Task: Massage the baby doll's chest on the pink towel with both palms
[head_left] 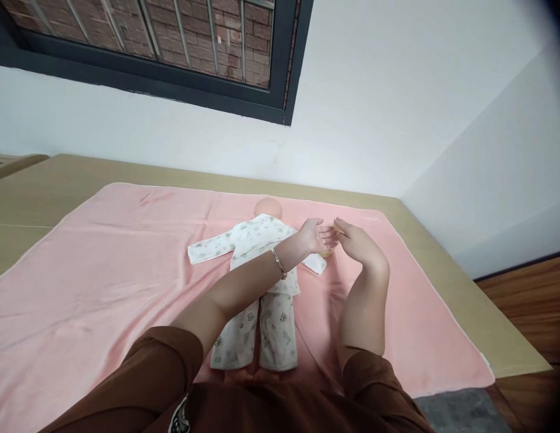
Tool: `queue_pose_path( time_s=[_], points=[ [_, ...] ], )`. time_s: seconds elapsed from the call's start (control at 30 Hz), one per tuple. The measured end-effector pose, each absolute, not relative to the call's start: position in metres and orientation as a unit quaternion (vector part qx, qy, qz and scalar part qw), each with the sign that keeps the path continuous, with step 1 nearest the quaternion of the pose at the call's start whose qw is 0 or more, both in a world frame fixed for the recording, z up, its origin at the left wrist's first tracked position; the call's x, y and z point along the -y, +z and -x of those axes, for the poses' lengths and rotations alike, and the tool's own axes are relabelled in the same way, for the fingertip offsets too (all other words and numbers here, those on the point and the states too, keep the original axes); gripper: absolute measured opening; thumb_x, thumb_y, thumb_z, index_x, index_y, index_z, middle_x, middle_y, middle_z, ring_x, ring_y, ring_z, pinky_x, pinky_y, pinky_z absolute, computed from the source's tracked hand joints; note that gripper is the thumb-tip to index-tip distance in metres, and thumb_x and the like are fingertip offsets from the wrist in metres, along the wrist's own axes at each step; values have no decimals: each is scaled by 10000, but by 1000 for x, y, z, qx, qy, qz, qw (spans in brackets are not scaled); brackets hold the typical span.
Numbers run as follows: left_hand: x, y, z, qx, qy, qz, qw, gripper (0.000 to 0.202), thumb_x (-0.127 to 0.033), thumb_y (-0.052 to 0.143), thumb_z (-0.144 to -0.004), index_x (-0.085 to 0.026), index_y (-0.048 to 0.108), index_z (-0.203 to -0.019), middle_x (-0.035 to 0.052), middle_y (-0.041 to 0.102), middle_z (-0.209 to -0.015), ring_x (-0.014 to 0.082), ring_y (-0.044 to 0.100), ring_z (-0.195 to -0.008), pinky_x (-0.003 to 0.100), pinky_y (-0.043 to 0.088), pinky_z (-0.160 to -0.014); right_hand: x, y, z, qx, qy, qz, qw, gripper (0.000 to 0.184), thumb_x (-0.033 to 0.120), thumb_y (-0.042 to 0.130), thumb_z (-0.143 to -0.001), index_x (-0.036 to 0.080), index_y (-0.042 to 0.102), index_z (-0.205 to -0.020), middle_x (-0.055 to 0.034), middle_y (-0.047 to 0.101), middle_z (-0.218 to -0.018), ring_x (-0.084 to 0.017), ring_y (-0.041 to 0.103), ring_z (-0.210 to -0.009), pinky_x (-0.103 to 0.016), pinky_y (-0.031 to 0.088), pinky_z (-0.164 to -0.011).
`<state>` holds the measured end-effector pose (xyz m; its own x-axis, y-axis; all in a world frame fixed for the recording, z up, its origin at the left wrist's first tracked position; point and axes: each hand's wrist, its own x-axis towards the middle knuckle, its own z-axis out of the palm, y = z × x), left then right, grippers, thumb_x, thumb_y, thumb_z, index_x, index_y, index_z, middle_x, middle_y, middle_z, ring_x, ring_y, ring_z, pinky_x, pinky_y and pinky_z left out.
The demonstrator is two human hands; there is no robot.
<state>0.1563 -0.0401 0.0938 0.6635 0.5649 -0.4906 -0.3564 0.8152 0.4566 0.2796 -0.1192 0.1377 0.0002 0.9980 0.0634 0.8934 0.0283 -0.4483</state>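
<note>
A bald doll (pixel 267 207) in a white patterned top (pixel 250 239) and matching trousers (pixel 278 334) lies on a pink blanket (pixel 139 252). My left hand (pixel 318 235) reaches across its chest, fingers stretched out to the right, above the end of the doll's right-hand-side sleeve (pixel 314 263). Close against those fingertips is my right hand (pixel 358 242), bent inward with its fingers drawn together. A small yellowish thing (pixel 326 254) shows behind my left fingers, and a bit of it appears at my right fingertips. Its kind cannot be made out.
The blanket covers much of a light wooden table (pixel 442 282). Behind the table rise a white wall (pixel 352 120) and a dark-framed barred window (pixel 171 66). Brown wooden panelling (pixel 532 300) stands at the right, beyond the table's edge.
</note>
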Motion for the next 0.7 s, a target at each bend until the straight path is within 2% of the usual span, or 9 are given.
queue_pose_path(
  time_s=[0.07,0.13,0.17,0.23,0.33,0.43,0.57,0.63,0.7],
  points=[
    [40,94,-156,-317,250,-155,902,365,-325,425,-886,-80,608,-1086,185,675,-985,275,670,-937,382,564,-763,119,142,-275,692,108,693,172,401,166,334,-885,170,637,-1147,-117,663,-1232,-238,624,-1123,-333,472,-904],
    [41,95,-154,-314,244,-151,905,364,-328,424,-888,-84,611,-1084,188,675,-996,281,669,-943,390,564,-770,120,147,-270,686,80,708,150,355,150,326,-872,186,659,-987,-89,724,-974,-216,664,-872,-288,449,-709],
    [42,96,-152,-311,240,-150,907,364,-330,421,-891,-87,608,-1088,189,676,-1004,283,670,-945,398,564,-778,121,148,-268,681,67,716,139,340,150,329,-868,190,657,-945,-80,722,-906,-210,656,-811,-278,418,-656],
    [43,98,-146,-306,235,-150,910,364,-331,413,-899,-89,596,-1100,194,677,-1024,287,674,-953,415,564,-797,120,149,-264,670,48,732,119,331,158,341,-870,195,662,-941,-81,723,-892,-215,655,-815,-272,385,-629],
    [48,97,-133,-309,233,-156,909,353,-315,404,-905,-95,585,-1114,195,675,-1067,282,681,-975,414,562,-822,118,146,-261,653,38,748,110,380,161,355,-873,190,672,-1082,-108,724,-1068,-248,657,-997,-283,419,-730],
    [58,91,-113,-323,213,-168,907,360,-298,428,-897,-104,563,-1168,193,660,-1145,273,682,-1014,403,553,-856,114,142,-261,649,42,750,126,460,158,337,-889,173,624,-1247,-118,641,-1297,-268,591,-1195,-322,436,-902],
    [72,80,-81,-322,186,-172,912,480,-328,418,-905,-61,487,-1299,235,594,-1283,281,657,-1105,414,516,-941,112,137,-257,652,45,746,130,481,171,299,-920,139,585,-1305,-131,582,-1374,-279,547,-1267,-375,437,-1000],
    [78,77,-65,-307,186,-173,917,521,-333,405,-910,-42,453,-1339,240,574,-1321,279,643,-1140,415,490,-986,113,135,-248,654,41,745,124,488,194,290,-941,96,541,-1348,-172,531,-1416,-299,506,-1312,-412,430,-1036],
    [83,79,-50,-296,196,-174,919,533,-336,396,-915,-43,443,-1358,223,576,-1334,273,635,-1156,413,461,-1026,117,133,-233,669,34,733,120,511,239,303,-963,45,468,-1405,-220,442,-1477,-327,402,-1395,-465,384,-1096]
  ],
)
